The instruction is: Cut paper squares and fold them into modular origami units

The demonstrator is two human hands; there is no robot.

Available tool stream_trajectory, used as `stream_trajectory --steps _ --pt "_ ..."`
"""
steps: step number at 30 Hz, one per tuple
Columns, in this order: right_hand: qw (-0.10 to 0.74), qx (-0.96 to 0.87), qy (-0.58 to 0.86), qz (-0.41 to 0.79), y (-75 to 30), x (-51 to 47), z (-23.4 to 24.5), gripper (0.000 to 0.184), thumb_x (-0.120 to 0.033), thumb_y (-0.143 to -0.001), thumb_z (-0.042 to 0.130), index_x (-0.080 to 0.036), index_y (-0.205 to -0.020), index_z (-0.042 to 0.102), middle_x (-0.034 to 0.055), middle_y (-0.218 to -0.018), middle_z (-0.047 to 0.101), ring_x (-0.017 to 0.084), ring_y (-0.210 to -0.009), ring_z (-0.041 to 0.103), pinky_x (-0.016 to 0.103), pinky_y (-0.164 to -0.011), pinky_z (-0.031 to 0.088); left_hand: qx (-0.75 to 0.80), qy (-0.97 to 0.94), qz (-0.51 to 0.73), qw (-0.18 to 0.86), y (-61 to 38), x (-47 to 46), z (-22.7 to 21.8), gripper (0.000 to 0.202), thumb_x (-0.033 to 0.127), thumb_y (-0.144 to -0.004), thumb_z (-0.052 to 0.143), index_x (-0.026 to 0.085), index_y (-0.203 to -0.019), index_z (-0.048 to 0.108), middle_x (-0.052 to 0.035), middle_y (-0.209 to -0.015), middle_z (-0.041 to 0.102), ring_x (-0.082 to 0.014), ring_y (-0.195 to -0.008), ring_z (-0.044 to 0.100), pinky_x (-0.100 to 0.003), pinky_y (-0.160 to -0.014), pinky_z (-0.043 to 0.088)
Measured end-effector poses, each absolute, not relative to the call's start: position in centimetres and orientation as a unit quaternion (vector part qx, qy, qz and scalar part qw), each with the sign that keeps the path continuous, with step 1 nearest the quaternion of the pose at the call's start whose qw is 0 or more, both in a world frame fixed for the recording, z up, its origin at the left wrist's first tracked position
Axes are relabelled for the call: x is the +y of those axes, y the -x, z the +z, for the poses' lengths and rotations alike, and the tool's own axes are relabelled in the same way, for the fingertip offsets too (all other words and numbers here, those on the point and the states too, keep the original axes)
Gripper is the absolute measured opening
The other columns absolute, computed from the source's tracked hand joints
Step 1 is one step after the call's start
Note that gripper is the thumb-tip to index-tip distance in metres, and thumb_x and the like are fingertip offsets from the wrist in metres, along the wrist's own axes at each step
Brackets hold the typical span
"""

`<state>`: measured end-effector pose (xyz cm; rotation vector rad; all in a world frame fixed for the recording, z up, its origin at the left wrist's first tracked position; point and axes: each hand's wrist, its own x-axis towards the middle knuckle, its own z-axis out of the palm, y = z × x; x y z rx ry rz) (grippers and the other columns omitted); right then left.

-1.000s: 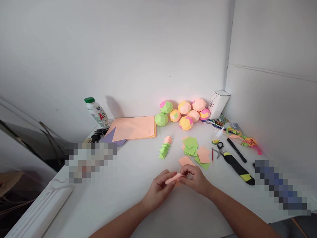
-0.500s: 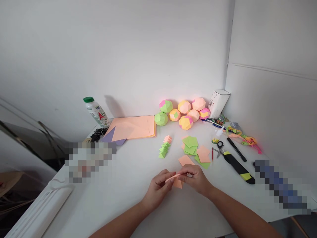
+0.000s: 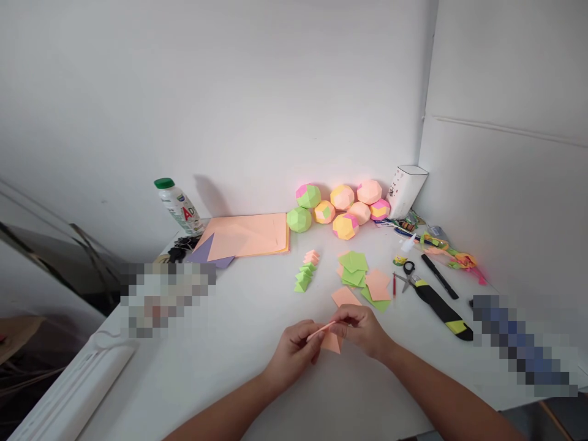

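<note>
A small piece of peach paper is pinched between both my hands above the front of the table, its upper edge folded over. My left hand grips its left end, thumb and fingers closed. My right hand pinches the other end. Just beyond my right hand lies a loose peach paper square. Behind it are overlapping green paper pieces and more peach ones. A row of small folded green and peach paper units stands further left.
Several multicoloured paper balls sit against the wall. Large peach sheets and a white bottle with a green cap are at back left. To the right lie scissors, a black-and-yellow cutter, a black pen-like stick and a small glue bottle.
The paper's hanging flap has shifted slightly down and to the right, and my left fingers have moved a little along the fold. Both hands keep their hold.
</note>
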<state>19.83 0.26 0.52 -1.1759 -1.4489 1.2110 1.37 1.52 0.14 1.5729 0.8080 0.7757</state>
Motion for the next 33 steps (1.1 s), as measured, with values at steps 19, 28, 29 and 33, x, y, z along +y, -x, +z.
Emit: stream_trajectory --steps 19,28,29,33 --pt "0.399 -0.657 0.452 0.453 -20.3 0.2 1.4 0.022 -0.033 -0.08 0.061 -0.016 -0.068 0.065 0.0004 -0.061 0.057 0.011 -0.056 0.05 0.022 -0.051 0.041 0.349 -0.622 0.305 0.631 -1.4 1.5 -0.5 0.039 0.044 -0.085 0.049 0.015 -0.058 0.054 0.0034 -0.047 0.045 -0.0086 -0.045 0.038 -0.021 -0.047 0.03" --pt "0.387 -0.717 0.411 0.41 -20.3 0.3 1.0 0.03 -0.041 -0.081 0.059 -0.017 -0.099 0.064 0.0041 -0.076 0.065 0.015 -0.069 0.058 0.026 -0.061 0.048 0.343 -0.593 0.257 0.682 -1.4 1.7 -0.8 0.036 0.045 -0.083 0.051 0.015 -0.065 0.058 0.0049 -0.043 0.046 -0.0073 -0.042 0.036 -0.021 -0.047 0.029" --pt "0.383 -0.729 0.405 0.397 -20.3 0.3 0.8 0.027 -0.04 -0.081 0.06 -0.017 -0.095 0.067 0.0044 -0.075 0.066 0.015 -0.068 0.059 0.026 -0.061 0.048 0.342 -0.59 0.255 0.686 -1.5 1.7 -0.8 0.035 0.045 -0.083 0.052 0.014 -0.067 0.059 0.0048 -0.043 0.047 -0.0074 -0.042 0.037 -0.021 -0.047 0.029" --pt "0.402 -0.718 0.439 0.36 -20.4 0.4 0.4 0.024 -0.036 -0.085 0.056 -0.018 -0.085 0.072 0.0037 -0.065 0.065 0.013 -0.058 0.059 0.022 -0.053 0.048 0.348 -0.55 0.278 0.707 -1.6 1.8 -0.5 0.028 0.042 -0.078 0.06 0.014 -0.082 0.063 0.0025 -0.052 0.055 -0.0095 -0.049 0.046 -0.022 -0.051 0.035"
